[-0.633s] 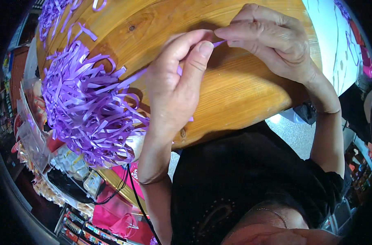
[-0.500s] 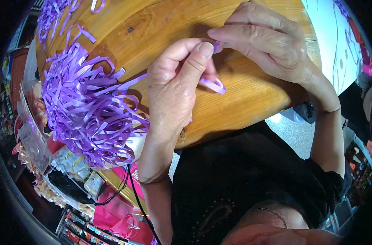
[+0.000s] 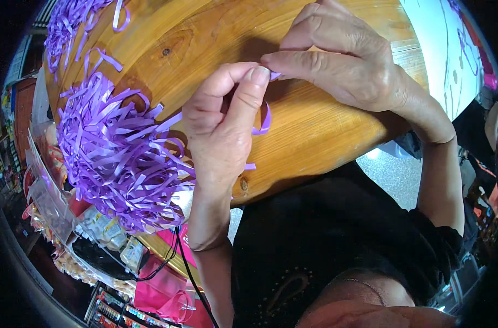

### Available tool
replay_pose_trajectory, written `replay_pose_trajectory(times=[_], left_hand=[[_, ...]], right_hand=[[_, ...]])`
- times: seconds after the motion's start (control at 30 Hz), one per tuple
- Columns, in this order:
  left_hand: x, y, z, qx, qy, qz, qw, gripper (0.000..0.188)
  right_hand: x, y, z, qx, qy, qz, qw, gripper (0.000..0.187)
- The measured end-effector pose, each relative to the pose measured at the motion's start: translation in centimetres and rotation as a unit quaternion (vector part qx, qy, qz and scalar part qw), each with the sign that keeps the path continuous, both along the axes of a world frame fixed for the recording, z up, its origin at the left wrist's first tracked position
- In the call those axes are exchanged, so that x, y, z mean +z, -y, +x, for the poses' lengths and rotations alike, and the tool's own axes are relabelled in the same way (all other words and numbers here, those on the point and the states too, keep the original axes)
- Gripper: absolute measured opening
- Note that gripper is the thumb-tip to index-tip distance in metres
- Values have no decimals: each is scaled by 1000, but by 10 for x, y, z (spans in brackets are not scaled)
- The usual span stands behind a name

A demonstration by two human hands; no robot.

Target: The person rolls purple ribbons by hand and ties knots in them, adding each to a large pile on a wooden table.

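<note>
pinching one thin purple paper strip between them, both hands meet above the wooden tabletop. left hand clamps thumb and forefinger on the strip's upper end; right hand brings its own fingertips to the same spot, the two hands touching there. strip is flat, narrow, glossy, curling in a loose arc below the pinch, over the tabletop's near edge. tabletop: varnished wood, honey-coloured, long straight grain, dark knots, rounded edge. to the tabletop's left end lies a heap of purple strips, tangled, looped and springy. a second, smaller scatter of strips sits at the tabletop's far left corner.
</note>
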State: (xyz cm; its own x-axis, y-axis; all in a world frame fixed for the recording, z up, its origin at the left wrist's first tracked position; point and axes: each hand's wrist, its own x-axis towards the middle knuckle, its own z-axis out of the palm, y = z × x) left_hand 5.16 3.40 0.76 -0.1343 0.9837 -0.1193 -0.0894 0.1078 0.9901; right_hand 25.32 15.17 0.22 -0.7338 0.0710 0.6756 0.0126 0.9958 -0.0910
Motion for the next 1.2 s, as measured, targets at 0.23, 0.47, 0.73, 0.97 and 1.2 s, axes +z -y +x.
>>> replay_pose_trajectory(times=[0.23, 0.47, 0.73, 0.97, 1.2], left_hand=[[-2, -4, -12, -17, -214, 97, 972, 6], [-1, -10, -19, 2, -221, 123, 967, 6], [-20, -14, -2, 36, 122, 44, 991, 13], [-27, -8, 8, 111, 40, 111, 987, 10], [-33, -7, 16, 110, -100, 210, 966, 18]], right_hand=[[28, 23, 4, -86, 82, -284, 951, 15], [21, 18, 9, -26, 77, -489, 869, 16], [2, 15, -10, 102, -14, -753, 649, 25], [-14, 17, -21, 85, -94, -586, 801, 30], [-13, 18, -32, 42, -178, -361, 915, 27]])
